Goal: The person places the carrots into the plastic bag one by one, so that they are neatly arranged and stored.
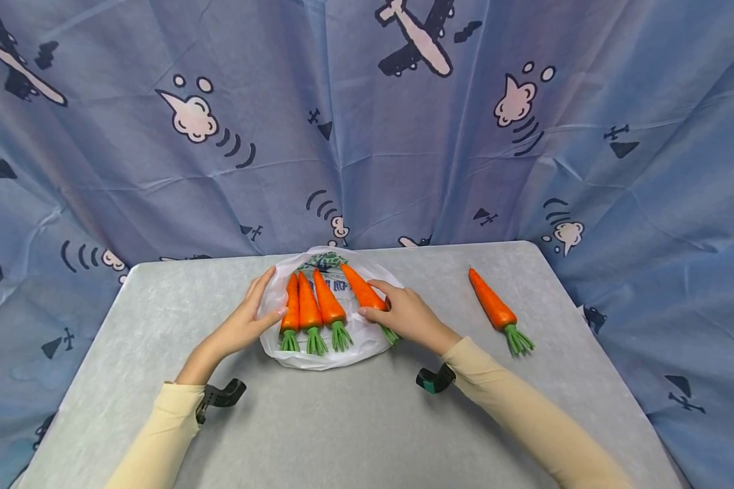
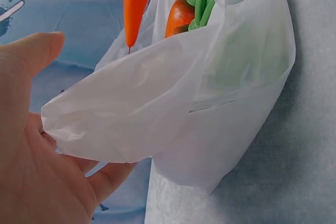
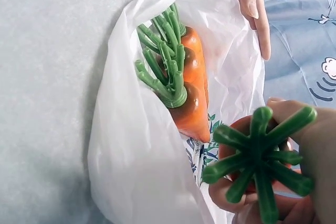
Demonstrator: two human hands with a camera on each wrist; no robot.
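A white plastic bag with printing lies spread on the table, its mouth facing the near side. Inside it, three orange carrots with green stems rest side by side. My right hand grips another carrot between thumb and fingers, over the bag's right part; its green stem points at the right wrist camera. At the bag's left side is my left hand, fingers behind the plastic and thumb apart from it. Some of the left fingers are hidden by the bag.
One more carrot lies on the grey table, right of the bag. A blue curtain with printed planes hangs along the table's far edge. Dark wrist mounts are strapped to both forearms.
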